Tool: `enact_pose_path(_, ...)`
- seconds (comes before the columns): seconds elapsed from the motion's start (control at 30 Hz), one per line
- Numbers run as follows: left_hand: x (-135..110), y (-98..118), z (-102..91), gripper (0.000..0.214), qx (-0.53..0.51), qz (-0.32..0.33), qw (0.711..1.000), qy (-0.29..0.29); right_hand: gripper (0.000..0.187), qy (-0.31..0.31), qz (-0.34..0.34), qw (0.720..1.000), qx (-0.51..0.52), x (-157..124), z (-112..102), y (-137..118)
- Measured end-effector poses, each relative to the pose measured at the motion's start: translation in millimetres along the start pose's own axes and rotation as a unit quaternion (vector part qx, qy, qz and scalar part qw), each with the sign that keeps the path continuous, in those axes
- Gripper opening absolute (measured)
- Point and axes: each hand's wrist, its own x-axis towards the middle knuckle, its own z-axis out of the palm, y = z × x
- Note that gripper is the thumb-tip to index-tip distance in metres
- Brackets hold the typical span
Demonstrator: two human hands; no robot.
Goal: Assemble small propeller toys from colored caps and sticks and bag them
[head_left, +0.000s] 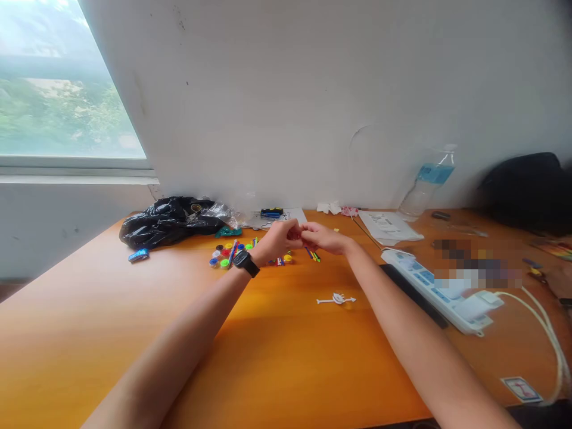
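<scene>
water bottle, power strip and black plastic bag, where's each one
water bottle [420, 196]: head view, clear body below the blue label
power strip [428, 288]: head view, white top face
black plastic bag [165, 225]: head view, middle of crumpled surface

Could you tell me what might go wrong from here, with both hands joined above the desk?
The left hand and right hand meet fingertip to fingertip; anything small between them could drop among the coloured discs and sticks beneath. The right forearm might sweep the white arrow piece aside. The water bottle stands behind the power strip; a knock could tip it that way.
</scene>
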Motion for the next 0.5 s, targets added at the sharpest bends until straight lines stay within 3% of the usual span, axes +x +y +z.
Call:
enact_pose_path(0.13, 1.2, -6.4, -3.2, 0.008, -0.008, -0.011, 0.999, 0.032, 0.025, 0.069, 0.013, 0.997, 0.040, 1.5, -2.9, -3.2)
enact_pose_path(0.2, 1.0, -9.2, -4.2, 0.006, -0.007, -0.010, 0.999, 0.033, 0.020, 0.099, 0.010, 0.995, 0.031, 1.2, -9.1, -2.9)
enact_pose_path(0.37, -5.3, -11.6, 9.9, 0.009, 0.011, -0.019, 0.999, -0.036, 0.016, 0.104, 0.053, 0.980, -0.161, 0.6, -27.1, 10.5)
enact_pose_path(0.5, -13.5, -11.0, 27.6, 0.010, 0.097, 0.030, 0.990, -0.102, 0.024, 0.113, 0.081, 0.959, -0.245, 3.4, -29.2, 22.6)
